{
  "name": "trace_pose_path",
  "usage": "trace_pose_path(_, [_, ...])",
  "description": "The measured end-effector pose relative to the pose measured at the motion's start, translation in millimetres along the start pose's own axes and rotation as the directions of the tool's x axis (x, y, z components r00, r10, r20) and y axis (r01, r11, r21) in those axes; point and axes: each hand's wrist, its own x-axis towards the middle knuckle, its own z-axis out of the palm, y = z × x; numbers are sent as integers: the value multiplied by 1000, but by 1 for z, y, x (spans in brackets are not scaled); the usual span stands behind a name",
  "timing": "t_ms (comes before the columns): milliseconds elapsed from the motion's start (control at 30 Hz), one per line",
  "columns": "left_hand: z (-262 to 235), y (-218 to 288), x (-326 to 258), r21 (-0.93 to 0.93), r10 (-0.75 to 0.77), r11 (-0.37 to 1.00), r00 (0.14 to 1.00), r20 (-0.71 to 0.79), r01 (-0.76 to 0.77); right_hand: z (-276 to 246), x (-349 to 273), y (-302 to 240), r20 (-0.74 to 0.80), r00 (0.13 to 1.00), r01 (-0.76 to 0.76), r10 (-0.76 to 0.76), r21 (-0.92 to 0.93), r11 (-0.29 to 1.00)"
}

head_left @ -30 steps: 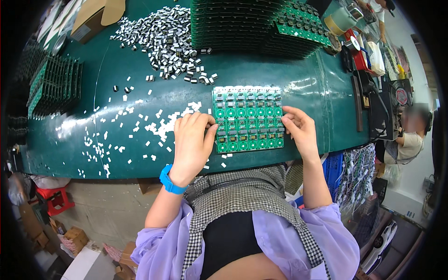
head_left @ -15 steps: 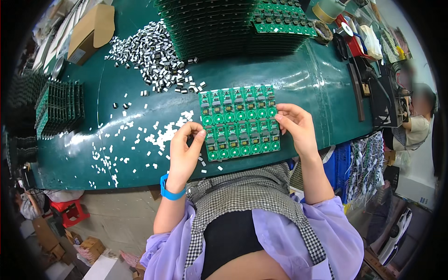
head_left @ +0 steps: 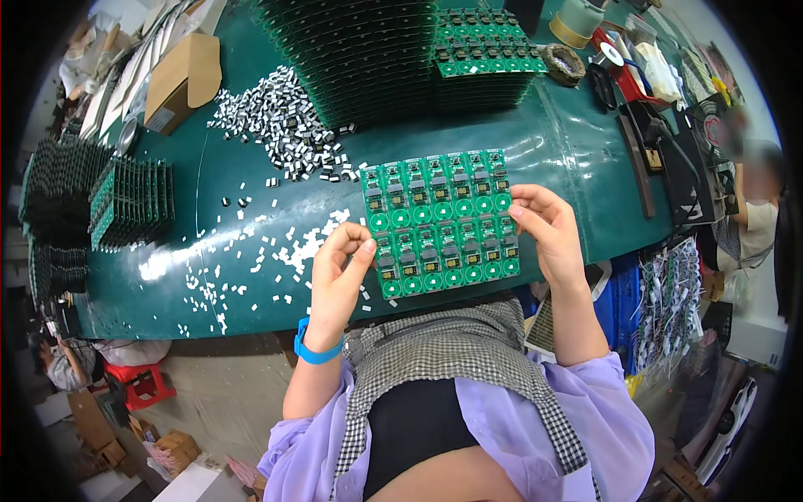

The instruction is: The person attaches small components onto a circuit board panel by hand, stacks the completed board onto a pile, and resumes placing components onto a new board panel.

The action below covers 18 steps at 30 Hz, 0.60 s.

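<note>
Got my left hand [head_left: 339, 272] and right hand [head_left: 544, 230] pinched on the green circuit board [head_left: 441, 222] edges, probably best keeping it level over the table [head_left: 251, 167].

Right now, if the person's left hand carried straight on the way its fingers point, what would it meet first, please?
The left hand points up and right, its fingertips already on the left edge of the green circuit board panel, so it would meet that panel at once. Beyond lie stacked boards; depth is unclear.
</note>
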Motion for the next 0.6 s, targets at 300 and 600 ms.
trace_pose_path(300, [21, 20, 4, -55, 36, 998, 999, 5, -35, -24, 2, -12, 111, 992, -62, 58, 35, 997])
trace_pose_path(600, [53, 45, 25, 18, 215, 975, 964, 157, -221, -89, 56, -75, 73, 996, 57, -53, -56, 997])
